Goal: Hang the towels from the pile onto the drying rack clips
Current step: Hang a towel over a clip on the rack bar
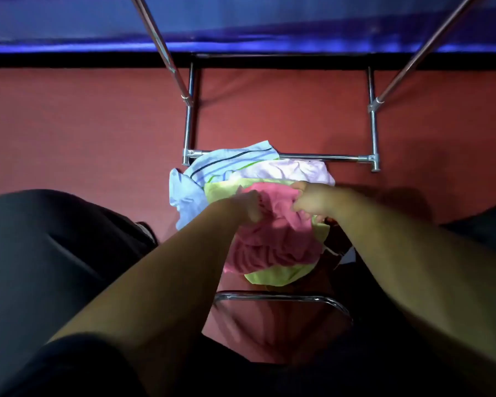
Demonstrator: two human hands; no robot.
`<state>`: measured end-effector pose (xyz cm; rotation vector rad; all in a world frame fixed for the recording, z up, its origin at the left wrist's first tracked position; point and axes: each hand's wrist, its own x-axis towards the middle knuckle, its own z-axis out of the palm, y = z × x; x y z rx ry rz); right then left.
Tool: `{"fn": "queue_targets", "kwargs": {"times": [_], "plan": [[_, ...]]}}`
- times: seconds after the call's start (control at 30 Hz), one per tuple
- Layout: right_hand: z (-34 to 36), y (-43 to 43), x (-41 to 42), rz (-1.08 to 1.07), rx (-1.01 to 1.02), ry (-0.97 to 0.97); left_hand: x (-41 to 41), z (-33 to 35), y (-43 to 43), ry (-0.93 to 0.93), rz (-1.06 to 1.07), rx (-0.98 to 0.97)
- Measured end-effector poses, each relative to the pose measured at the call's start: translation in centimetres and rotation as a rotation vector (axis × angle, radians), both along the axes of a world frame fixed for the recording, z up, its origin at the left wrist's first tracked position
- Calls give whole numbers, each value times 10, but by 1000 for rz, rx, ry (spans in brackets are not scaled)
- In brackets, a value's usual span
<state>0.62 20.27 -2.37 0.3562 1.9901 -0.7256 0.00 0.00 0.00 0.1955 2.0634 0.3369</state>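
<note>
Left hand point(248, 204) and right hand point(309, 199) are gripping pink towel point(272, 239), fingers curled into it, atop pile point(229, 164) on floor point(98, 138) beside drying rack point(327, 158) base; no towel is hanging in view yet.

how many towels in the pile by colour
pink towel: 1, gripped by left hand and right hand
yellow-green towel: 1
pale lilac towel: 1
light blue striped towel: 1
total: 4 visible; more may lie hidden
</note>
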Motion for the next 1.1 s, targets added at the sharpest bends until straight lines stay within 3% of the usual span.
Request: {"fn": "queue_targets", "kwargs": {"times": [0.13,0.2,0.3,0.47,0.7,0.77,0.83,0.93,1.03,1.1], "plan": [[1,-14,15,163,4,-21,21,-5,-2,29,-349,34],[-2,-21,21,204,27,3,29,-4,-3,-19,-304,23],[2,-29,29,371,121,88,34,-10,-4,64,-335,98],[4,-44,23,599,299,92,36,-13,-3,108,-348,15],[-20,-42,10,602,383,66,13,-95,-7,113,-411,-59],[-28,-43,12,629,364,10,12,-86,-4,90,-386,-66],[-29,-44,17,597,315,-19,14,-69,-2,69,-317,-75],[-25,-47,13,429,252,117,16,-26,6,43,-205,-19],[-3,-41,0,86,134,263,12,-7,11,142,-97,55],[20,-34,-9,-171,-52,248,7,4,10,163,3,78]]}}
